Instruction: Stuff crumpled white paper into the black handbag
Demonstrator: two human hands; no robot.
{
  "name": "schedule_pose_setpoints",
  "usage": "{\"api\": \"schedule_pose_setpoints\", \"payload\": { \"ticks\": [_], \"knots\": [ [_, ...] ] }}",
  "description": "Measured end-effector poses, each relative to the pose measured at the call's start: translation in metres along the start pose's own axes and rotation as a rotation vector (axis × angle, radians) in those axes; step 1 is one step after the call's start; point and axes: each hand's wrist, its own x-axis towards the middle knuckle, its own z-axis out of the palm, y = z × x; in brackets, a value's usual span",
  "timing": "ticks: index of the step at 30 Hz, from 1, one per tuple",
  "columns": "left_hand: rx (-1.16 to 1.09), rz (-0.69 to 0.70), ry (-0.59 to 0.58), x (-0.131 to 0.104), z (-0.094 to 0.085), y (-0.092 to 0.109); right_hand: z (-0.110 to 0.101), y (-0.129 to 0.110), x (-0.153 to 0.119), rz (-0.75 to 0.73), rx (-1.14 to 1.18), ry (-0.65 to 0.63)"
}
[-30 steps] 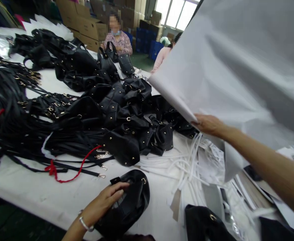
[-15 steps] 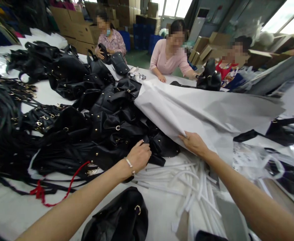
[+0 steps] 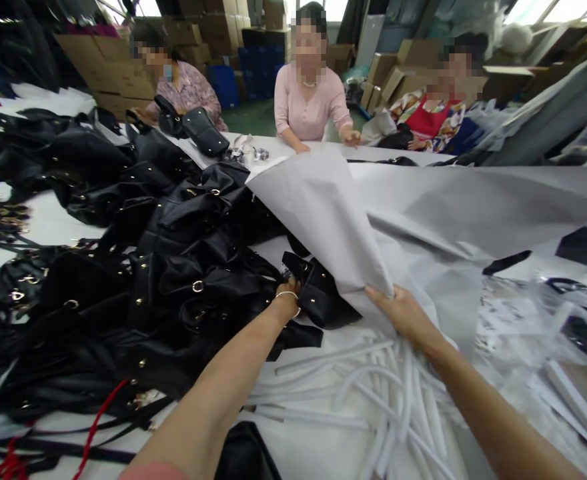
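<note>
The right hand [image 3: 406, 312] pinches the near edge of the grey sheet [image 3: 318, 213], mid-right over the counter [image 3: 308, 443]; it looks light, floppy, best held there. The left hand [image 3: 288, 295] meets a soft-looking black bag [image 3: 323, 303], its grip hidden.

From my end, the left fingers [image 3: 292, 287] are partly hidden against a black bag [image 3: 322, 299]; the bottom edge crops another bag [image 3: 247, 453] and a red cord [image 3: 98, 415].

head: worn on head | faces forward, down across table [image 3: 306, 443] | near side close, co-workers [image 3: 309, 107] farther off
</note>
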Motion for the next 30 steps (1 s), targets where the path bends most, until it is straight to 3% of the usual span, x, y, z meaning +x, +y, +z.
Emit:
{"api": "schedule_pose_setpoints", "payload": {
  "ticks": [4,8,11,14,17,21,24,26,28,30],
  "knots": [
    [-0.01,-0.061,-0.011,0.003,0.006,0.003,0.025,0.024,0.011,0.095,0.173,-0.045],
    [-0.048,0.002,0.053,-0.011,-0.004,0.002,0.022,0.028,0.008,0.116,0.259,-0.059],
    [-0.086,0.088,0.156,-0.037,-0.023,0.0,0.01,0.02,0.001,0.12,0.257,-0.057],
    [-0.173,0.149,0.22,-0.076,-0.054,-0.009,0.006,0.015,-0.007,0.059,0.078,0.012],
    [-0.607,0.162,0.211,-0.127,-0.089,-0.024,0.021,0.014,-0.022,-0.026,-0.203,0.01],
    [-1.52,0.144,0.039,-0.205,-0.11,-0.047,0.057,0.013,-0.06,-0.321,-0.513,-0.204],
    [-1.87,0.137,0.015,-0.257,-0.101,-0.06,0.069,0.004,-0.09,-0.497,-0.542,-0.228],
    [-1.997,0.106,0.026,-0.287,-0.089,-0.064,0.068,-0.009,-0.111,-0.479,-0.431,-0.206],
    [-2.125,0.065,0.024,-0.312,-0.076,-0.062,0.067,-0.028,-0.137,-0.368,-0.238,-0.34],
    [-2.194,0.045,0.031,-0.333,-0.065,-0.052,0.073,-0.05,-0.169,-0.223,0.044,-0.588]
  ]
}}
